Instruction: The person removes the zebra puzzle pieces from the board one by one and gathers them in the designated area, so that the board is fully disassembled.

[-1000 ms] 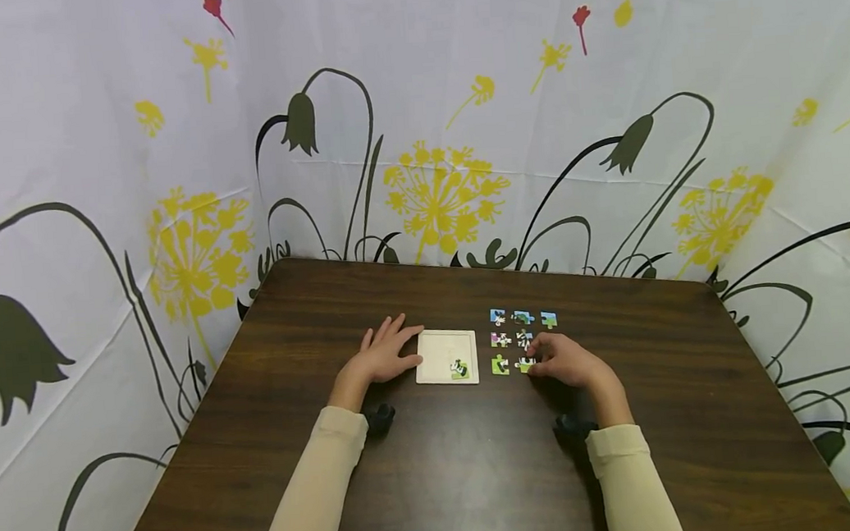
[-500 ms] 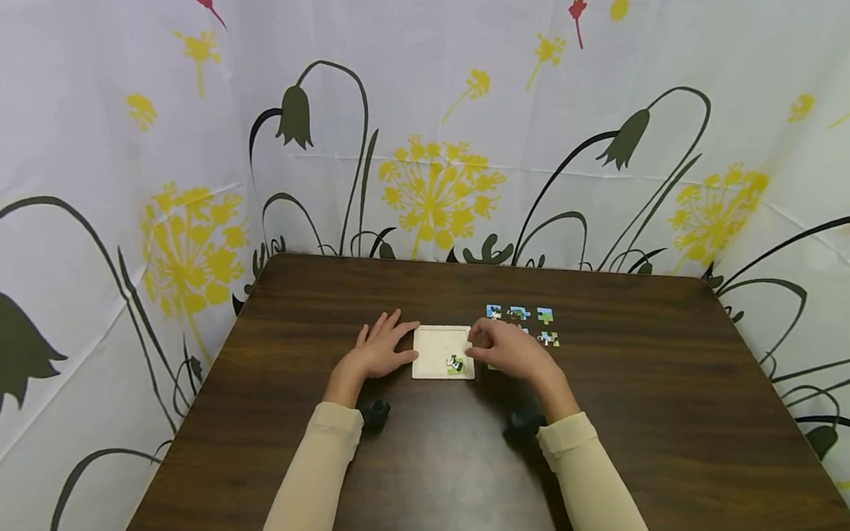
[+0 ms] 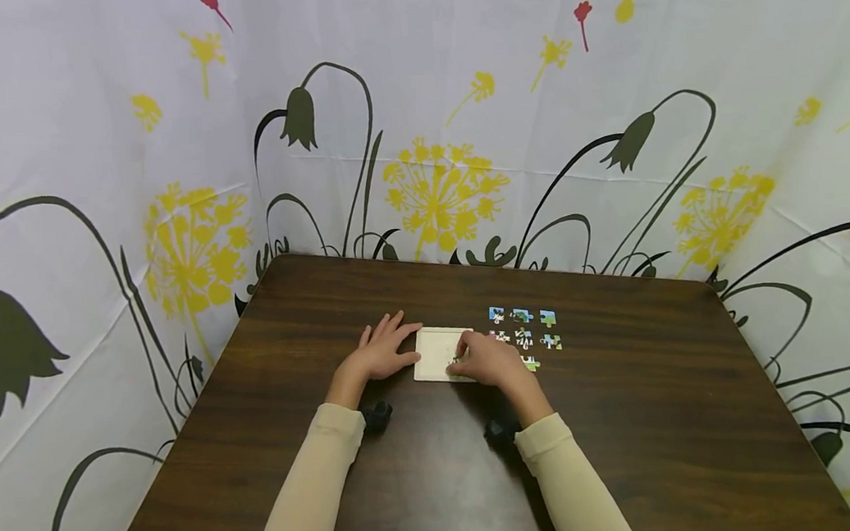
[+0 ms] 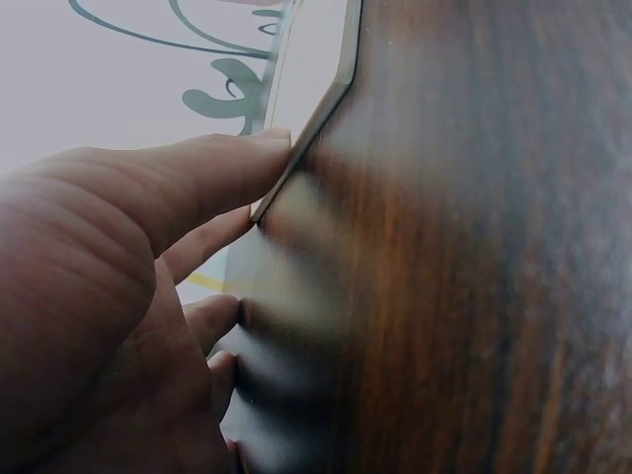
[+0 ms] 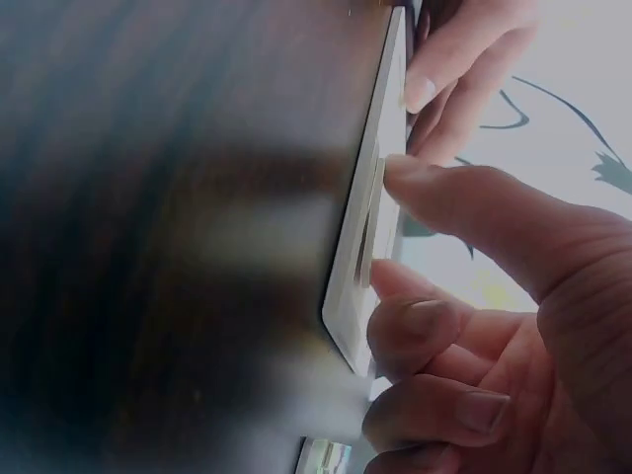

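Observation:
A pale, square wooden puzzle tray (image 3: 432, 345) lies on the table in the head view. My left hand (image 3: 379, 356) rests at its left side with fingers spread; the thumb (image 4: 232, 168) and index finger touch the tray's edge. Over the tray's lower right part, my right hand (image 3: 487, 360) pinches a flat jigsaw piece (image 5: 372, 222) between thumb and index finger, inside the frame. In the head view that piece is mostly hidden by the hand. Right of the tray, several loose jigsaw pieces (image 3: 522, 315) lie in rows, some partly covered by the right hand.
The dark wood table (image 3: 665, 413) extends around the tray on all sides. Behind it hangs a white curtain (image 3: 411, 69) printed with flowers. A black wrist camera (image 3: 378, 417) sits under the left wrist, another (image 3: 501, 430) under the right.
My right hand has moved left from the loose pieces to the tray and now pinches the jigsaw piece lying there. The left hand stays at the tray's edge.

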{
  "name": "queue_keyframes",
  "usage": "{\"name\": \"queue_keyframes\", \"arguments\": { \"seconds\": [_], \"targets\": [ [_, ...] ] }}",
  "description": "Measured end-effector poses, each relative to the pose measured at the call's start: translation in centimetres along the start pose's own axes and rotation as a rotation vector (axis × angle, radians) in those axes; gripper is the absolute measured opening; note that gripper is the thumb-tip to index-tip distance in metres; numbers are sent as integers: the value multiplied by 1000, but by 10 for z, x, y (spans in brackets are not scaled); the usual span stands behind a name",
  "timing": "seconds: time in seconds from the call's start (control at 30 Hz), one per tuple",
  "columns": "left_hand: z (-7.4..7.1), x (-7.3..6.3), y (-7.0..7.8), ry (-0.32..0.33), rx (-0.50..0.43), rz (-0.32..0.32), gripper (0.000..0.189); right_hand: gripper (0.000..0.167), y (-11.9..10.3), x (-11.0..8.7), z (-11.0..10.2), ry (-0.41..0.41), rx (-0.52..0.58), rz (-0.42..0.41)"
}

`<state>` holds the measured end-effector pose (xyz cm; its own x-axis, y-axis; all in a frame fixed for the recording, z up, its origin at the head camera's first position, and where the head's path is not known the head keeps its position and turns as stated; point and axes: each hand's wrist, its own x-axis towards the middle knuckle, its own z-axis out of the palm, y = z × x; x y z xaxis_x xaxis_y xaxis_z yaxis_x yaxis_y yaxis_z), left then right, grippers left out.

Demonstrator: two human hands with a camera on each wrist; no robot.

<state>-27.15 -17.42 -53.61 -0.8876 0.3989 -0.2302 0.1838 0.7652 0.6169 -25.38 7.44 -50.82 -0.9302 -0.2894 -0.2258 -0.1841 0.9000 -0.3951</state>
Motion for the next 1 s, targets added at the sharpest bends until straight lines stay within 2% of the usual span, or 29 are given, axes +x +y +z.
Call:
{"name": "queue_keyframes", "arguments": {
  "seconds": [0.3, 0.47, 1.0],
  "targets": [
    [3, 2, -3, -6, 11, -5, 69, 32, -1, -2, 0, -19, 51, -34],
    [5, 7, -8, -8, 17, -9, 69, 25, 3, -1, 0, -23, 70, -72],
    [2, 2, -2, -9, 14, -13, 69, 32, 9, 2, -1, -68, 167, -118]
  ]
}}
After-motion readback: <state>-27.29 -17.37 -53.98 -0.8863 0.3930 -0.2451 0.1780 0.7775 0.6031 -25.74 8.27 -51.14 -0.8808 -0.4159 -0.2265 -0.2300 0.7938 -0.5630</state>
